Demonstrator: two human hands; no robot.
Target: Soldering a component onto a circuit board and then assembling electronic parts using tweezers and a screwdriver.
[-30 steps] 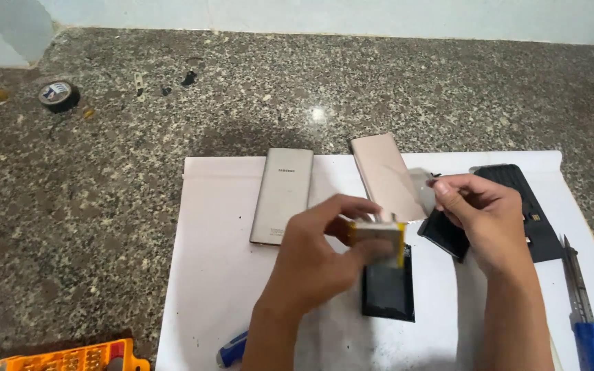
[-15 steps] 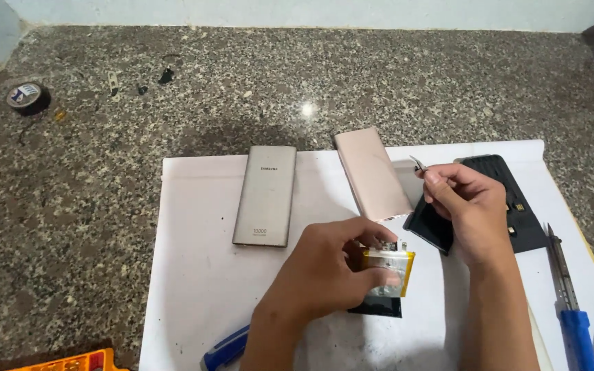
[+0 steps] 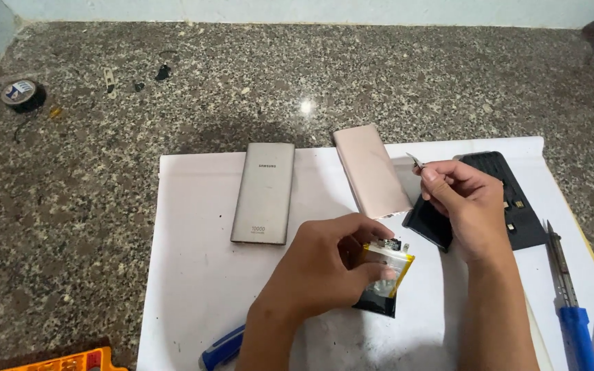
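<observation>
Left hand: my left hand [image 3: 324,264] curls around a flat battery pack [image 3: 383,271], thumb and fingers clamped on its edges, lifting it at a tilt just above the paper.
Battery pack: silver pouch with yellow tape along its top and right edge, a tiny circuit strip [image 3: 388,244] at the top; a black slab [image 3: 378,302] pokes out under it, and I cannot tell whether that is part of the pack or lying loose.
Right hand: my right hand [image 3: 465,203] is pinched tight, fingertips together on a small thin metal piece [image 3: 416,161] that sticks out up and to the left.
Paper: a white sheet [image 3: 194,275] covers the granite counter [image 3: 70,206], smudged dark near the bottom.
Grey case: a flat grey power bank [image 3: 264,194] lies flat on the sheet, left of centre, well clear of both hands.
Pink case: a pinkish shell [image 3: 371,170] lies angled just beside it, near my right hand.
Black tray: a long black tray [image 3: 513,206] sits behind my right hand, another dark piece [image 3: 426,223] beneath my wrist.
Tools: blue-handled screwdriver [image 3: 572,302] at the right, another blue handle [image 3: 223,347] by my left forearm, an orange box [image 3: 70,361] at the bottom left.
Far corner: a roll of tape [image 3: 20,93] on the counter, well apart.
</observation>
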